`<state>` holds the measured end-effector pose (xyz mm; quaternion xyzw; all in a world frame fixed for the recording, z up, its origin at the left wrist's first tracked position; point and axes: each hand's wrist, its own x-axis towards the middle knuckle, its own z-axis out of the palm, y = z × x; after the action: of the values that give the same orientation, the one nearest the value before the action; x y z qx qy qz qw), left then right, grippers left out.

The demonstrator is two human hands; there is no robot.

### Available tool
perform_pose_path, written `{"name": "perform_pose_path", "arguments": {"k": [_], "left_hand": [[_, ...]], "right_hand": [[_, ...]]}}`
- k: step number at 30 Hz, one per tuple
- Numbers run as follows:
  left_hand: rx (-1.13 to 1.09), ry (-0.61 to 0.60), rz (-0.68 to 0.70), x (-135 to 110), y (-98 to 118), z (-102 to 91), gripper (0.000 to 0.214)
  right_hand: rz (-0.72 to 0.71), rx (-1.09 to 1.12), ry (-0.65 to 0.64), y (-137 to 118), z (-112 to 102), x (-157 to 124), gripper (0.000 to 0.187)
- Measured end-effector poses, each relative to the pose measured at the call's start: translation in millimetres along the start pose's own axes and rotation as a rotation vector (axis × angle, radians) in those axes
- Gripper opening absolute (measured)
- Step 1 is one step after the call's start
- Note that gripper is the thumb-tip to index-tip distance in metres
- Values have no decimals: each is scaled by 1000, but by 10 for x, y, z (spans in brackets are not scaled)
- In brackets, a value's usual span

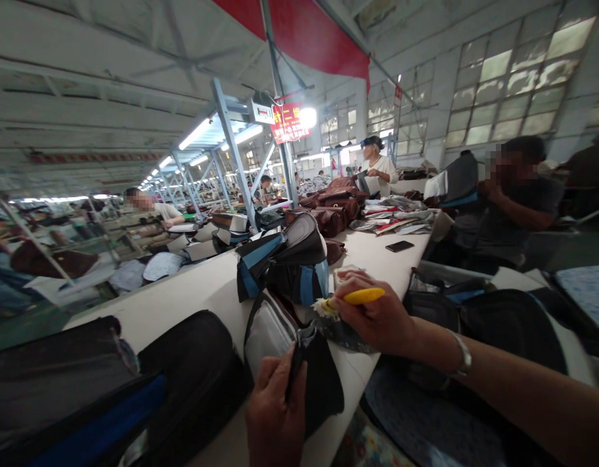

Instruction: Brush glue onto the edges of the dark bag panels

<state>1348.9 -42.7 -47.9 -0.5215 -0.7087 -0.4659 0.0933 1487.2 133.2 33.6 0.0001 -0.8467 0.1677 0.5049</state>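
My left hand [276, 408] pinches the edge of a black bag piece [323, 379] with a grey lining, which lies on the white table in front of me. In my right hand [377, 324] is a brush with a yellow handle [362, 296]. Its pale, clumped bristles [324, 307] point left, just above a dark, smeared area beside the bag piece. Right behind stand black and blue bag pieces [299, 253]. Part of a small pale object shows behind my right hand, too hidden to name.
More black bag parts [192, 376] lie at the left and others [513, 324] at the right. A phone [399, 246] rests on the white table [192, 285]. Brown leather bags [335, 207] and fabric pieces [401, 216] are piled farther back. Several people work around, one seated at the right.
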Motion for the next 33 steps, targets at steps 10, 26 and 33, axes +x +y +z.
{"name": "perform_pose_path", "arguments": {"k": [10, 26, 33], "left_hand": [[611, 151, 518, -67, 21, 355, 41], [607, 81, 636, -164, 117, 333, 34], [459, 230, 462, -153, -182, -308, 29]], "right_hand": [[-141, -155, -400, -279, -122, 303, 18], [-74, -300, -714, -247, 68, 382, 15], [680, 580, 84, -124, -105, 291, 19]]}}
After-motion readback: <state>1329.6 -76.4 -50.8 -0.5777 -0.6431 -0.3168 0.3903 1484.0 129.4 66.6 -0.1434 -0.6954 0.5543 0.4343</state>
